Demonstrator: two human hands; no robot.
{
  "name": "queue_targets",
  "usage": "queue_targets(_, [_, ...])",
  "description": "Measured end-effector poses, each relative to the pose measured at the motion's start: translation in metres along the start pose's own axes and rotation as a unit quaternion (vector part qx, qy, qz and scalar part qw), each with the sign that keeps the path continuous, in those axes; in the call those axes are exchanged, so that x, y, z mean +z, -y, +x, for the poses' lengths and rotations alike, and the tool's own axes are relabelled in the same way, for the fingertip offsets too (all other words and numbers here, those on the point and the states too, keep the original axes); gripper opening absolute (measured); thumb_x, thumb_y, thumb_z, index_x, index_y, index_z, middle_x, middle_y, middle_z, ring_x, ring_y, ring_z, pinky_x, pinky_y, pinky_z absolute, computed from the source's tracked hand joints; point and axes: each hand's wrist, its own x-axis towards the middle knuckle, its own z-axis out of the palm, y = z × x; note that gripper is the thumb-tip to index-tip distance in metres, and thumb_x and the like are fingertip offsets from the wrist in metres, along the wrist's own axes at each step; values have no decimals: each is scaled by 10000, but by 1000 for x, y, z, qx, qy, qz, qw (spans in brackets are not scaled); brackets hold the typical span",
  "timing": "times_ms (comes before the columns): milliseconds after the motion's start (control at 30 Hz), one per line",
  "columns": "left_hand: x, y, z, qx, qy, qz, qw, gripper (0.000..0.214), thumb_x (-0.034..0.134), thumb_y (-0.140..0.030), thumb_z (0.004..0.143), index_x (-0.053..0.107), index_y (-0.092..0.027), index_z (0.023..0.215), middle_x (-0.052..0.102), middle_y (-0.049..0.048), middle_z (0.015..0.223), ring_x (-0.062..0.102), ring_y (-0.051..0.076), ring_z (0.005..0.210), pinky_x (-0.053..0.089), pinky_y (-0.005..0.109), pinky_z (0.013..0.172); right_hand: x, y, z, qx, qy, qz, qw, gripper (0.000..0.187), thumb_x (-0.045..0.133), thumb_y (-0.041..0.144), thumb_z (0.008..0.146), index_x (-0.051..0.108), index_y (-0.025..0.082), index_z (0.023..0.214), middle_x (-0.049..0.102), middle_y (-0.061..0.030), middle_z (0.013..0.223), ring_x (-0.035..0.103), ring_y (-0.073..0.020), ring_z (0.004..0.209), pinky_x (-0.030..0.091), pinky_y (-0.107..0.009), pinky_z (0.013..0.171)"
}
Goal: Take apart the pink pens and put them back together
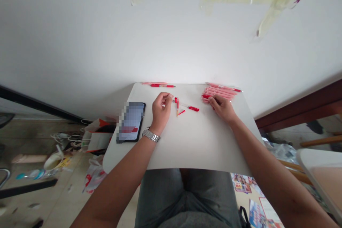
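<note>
Curled in a pinch, my left hand (161, 107) is above the white table, its fingertips by a short red cap (175, 99). Whatever small piece it pinches is too small to name. A thin red-and-clear pen refill (177, 107), a short red stick (182, 112) and a red pen part with a clear shaft (193, 108) lie between my hands. My right hand (221, 107) rests at the near left edge of a pile of pink-red pens (220, 92). Its thumb and finger are closed beside a darker red piece (205, 96); what they grip is hidden.
A phone (131, 122) lies at the left of the small white table (192, 149). More red pens (161, 85) lie along its back edge, against the wall (171, 42). Bags (96, 137) and a cup (53, 161) are on the floor at left.
</note>
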Motion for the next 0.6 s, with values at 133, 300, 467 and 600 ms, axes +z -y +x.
queue_targets(133, [-2, 0, 4, -15, -31, 8, 999, 188, 606, -341, 1010, 684, -192, 926, 724, 34, 896, 648, 159, 821, 498, 265, 758, 2, -4, 0, 9, -19, 22, 1000, 572, 525, 743, 995, 540, 229, 746, 533, 7, 619, 459, -158, 585, 356, -314, 574])
queue_targets(300, [-4, 8, 8, -57, -76, -3, 995, 184, 595, -316, 997, 699, -191, 913, 629, -4, 774, 494, 127, 651, 406, 254, 624, 4, -6, 0, 7, -20, 13, 1000, 583, 528, 749, 988, 520, 230, 721, 518, 9, 619, 442, -156, 588, 333, -315, 572])
queue_targets(467, [-4, 16, 11, -83, -103, -11, 991, 183, 615, -336, 978, 685, -198, 879, 528, -29, 675, 430, 121, 585, 349, 256, 561, 4, -5, 1, -7, -23, 22, 999, 576, 544, 742, 982, 559, 222, 735, 541, 6, 634, 455, -155, 596, 354, -309, 584])
queue_targets(600, [-4, 20, 11, -85, -101, 5, 991, 167, 607, -331, 970, 676, -204, 887, 424, -55, 599, 330, 114, 511, 257, 262, 492, 5, -10, 2, -22, -28, 1, 999, 572, 536, 728, 993, 591, 214, 750, 554, 0, 642, 475, -158, 608, 366, -304, 585])
